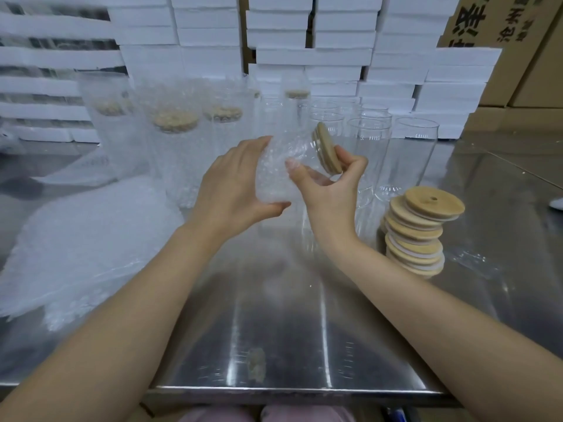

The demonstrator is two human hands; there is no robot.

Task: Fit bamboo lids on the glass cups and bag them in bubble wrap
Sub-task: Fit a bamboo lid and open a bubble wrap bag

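Left hand (234,185) and right hand (330,190) grip lidded cup (300,147), blurred inside bubble wrap (269,178).

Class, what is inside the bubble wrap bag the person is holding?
A glass cup, tilted, its bamboo lid outside by the right hand. The bubble wrap bag and left hand hide the cup's base.

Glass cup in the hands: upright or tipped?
Tipped: the glass cup has its bamboo lid pointing up-right, left hand gripping the bubble-wrapped base, right hand holding the lid end.
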